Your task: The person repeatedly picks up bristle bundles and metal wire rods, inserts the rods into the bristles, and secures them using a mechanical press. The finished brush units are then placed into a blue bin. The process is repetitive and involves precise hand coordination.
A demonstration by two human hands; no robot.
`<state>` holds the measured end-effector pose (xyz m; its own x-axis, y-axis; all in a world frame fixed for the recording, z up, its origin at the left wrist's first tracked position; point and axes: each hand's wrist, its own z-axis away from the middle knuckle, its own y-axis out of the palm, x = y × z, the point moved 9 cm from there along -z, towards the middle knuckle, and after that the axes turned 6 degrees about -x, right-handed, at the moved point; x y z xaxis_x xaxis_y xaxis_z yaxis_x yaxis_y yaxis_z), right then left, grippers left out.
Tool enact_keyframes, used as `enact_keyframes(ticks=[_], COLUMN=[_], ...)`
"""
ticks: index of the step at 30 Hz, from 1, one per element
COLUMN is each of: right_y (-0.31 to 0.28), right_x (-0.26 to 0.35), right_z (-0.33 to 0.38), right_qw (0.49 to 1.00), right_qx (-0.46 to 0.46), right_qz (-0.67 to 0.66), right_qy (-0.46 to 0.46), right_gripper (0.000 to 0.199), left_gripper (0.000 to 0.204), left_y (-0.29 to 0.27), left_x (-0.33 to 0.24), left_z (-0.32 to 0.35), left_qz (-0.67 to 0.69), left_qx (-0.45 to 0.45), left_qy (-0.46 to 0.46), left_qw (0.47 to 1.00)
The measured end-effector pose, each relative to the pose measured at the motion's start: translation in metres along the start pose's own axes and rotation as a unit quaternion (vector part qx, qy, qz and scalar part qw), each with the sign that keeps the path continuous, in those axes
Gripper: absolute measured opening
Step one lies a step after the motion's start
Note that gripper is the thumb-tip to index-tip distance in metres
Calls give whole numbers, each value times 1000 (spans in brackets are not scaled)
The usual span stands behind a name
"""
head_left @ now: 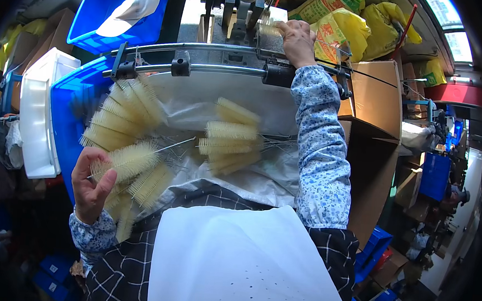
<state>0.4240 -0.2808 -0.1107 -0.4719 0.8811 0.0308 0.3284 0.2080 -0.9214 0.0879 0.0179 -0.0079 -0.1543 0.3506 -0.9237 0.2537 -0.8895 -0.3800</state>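
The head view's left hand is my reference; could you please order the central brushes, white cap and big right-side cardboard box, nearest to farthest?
1. Central brushes, right of the left hand
2. White cap, picture's upper left
3. Big cardboard box, at right

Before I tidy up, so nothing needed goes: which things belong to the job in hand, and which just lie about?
Likely the job: pale brush at the left hand; brush pile; railed machine at the right hand.
Probably lying about: white cap; yellow sacks; cardboard box.
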Motion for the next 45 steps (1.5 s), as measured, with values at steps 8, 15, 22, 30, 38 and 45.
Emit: enact_keyframes(ticks=[8,15,22,30,38,45], right_y=[-11,-14,-7,-7,-6,-17], right_x=[-1,0,-5,4,-1,11], right_z=[7,5,5,1,6,-1], right_qw=[998,991,986,988,988,988], right_qx=[-41,-66,-44,-43,-76,-82], right_qz=[-17,-95,-155,-143,-109,-103], right_qy=[-41,-67,-43,-39,-74,-86], right_gripper=[28,22,23,23,20,19], left_gripper=[22,21,21,32,36,53], left_y=[23,30,39,75,193,306], left_x=[-1,8,9,-5,-49,-27], left_z=[-3,-7,-10,-17,-92,-158], left_qz=[-8,-16,-38,-419,-409,-426], left_qx=[35,40,76,242,307,240], left_qy=[4,-20,-38,73,232,263], left_qw=[999,999,996,872,828,832])
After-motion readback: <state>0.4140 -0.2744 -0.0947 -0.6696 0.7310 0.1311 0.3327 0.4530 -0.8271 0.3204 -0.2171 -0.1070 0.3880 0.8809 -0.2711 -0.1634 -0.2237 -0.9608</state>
